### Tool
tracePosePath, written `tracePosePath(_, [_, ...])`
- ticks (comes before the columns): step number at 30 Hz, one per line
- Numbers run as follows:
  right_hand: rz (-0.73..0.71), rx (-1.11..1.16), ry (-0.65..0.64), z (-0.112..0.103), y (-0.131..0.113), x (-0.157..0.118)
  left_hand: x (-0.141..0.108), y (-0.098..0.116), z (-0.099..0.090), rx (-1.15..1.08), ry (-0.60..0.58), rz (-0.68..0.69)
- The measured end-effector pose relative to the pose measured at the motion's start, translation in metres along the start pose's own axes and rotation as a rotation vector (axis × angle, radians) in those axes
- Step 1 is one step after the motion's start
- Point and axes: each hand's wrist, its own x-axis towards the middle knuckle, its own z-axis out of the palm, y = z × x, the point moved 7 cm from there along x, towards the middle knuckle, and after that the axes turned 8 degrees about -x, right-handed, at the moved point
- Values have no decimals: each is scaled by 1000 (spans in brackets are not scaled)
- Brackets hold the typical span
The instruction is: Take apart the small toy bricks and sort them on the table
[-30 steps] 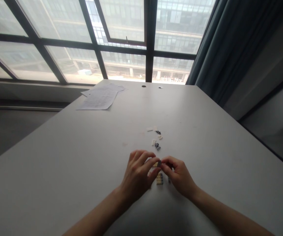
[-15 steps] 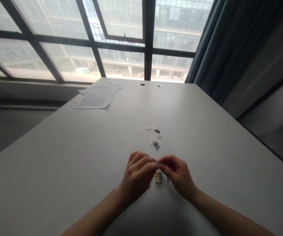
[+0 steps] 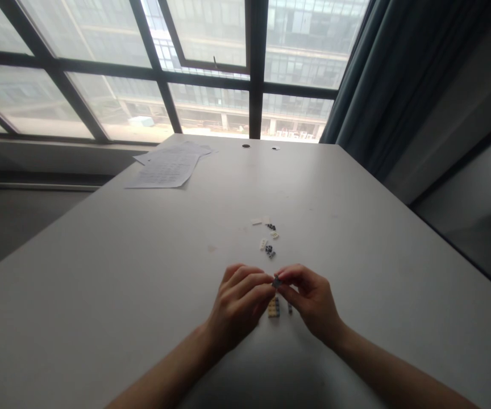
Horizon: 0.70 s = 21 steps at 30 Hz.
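A small grey toy brick piece (image 3: 276, 282) is pinched where the fingertips of both hands meet. My left hand (image 3: 240, 304) closes on it from the left, thumb and index finger together. From the right, my right hand (image 3: 311, 298) grips it between thumb and fingers. Below the fingertips, a tan and grey block of studded bricks (image 3: 273, 307) lies on the table, partly covered by my left hand. A narrow dark piece (image 3: 290, 308) sits beside it, close to my right thumb. The held piece's exact shape is too small to tell.
Beyond my hands lie small dark pieces (image 3: 270, 250), a white studded piece (image 3: 263, 244), another pale piece (image 3: 275, 235), black pieces (image 3: 271, 226) and flat white pieces (image 3: 257, 221) on the white table (image 3: 143, 272). Printed papers (image 3: 169, 167) rest at the far left, before the window.
The grey piece has turned between the fingertips and shows more of its surface. My right fingers have shifted up slightly. The loose pieces have stayed in place.
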Motion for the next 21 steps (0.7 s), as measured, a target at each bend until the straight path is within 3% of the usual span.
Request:
tracePosePath(11, [-24, -85, -2, -2, -3, 1, -1, 0, -2, -4, 24, 8])
tracePosePath(21, [82, -103, -9, -4, 6, 1, -1, -5, -11, 15, 93, -41])
